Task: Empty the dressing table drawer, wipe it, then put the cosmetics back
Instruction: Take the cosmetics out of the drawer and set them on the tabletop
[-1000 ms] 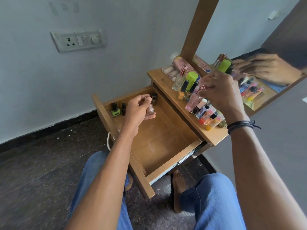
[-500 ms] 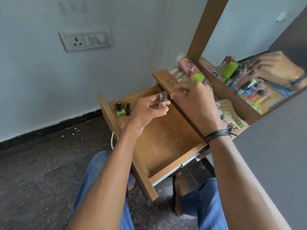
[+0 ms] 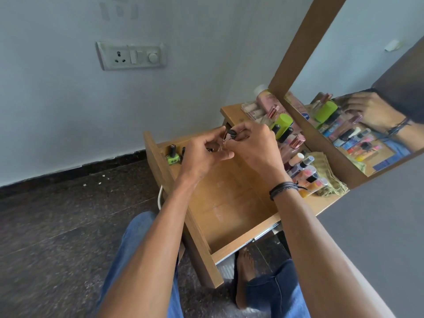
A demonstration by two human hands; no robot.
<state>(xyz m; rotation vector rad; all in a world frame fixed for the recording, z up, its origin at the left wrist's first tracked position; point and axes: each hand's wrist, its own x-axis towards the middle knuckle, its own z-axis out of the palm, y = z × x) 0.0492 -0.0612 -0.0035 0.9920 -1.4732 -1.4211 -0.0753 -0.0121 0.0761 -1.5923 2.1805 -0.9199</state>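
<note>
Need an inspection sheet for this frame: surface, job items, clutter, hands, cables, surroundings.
Surface: drawer pulled open, its wooden bottom mostly bare, with faint pale marks.
Job's things: green nail polish and dark bottle upright in the drawer's far left corner; cosmetics row on the dressing table top.
Clutter: folded cloth beside the row.
Hands: left hand and right hand meet over the drawer's far end, fingers pinching a small dark-capped bottle; grip detail partly hidden.
Cables: white cable on the floor beside the drawer's left wall.
Surroundings: wall socket, mirror, dark stone floor.
</note>
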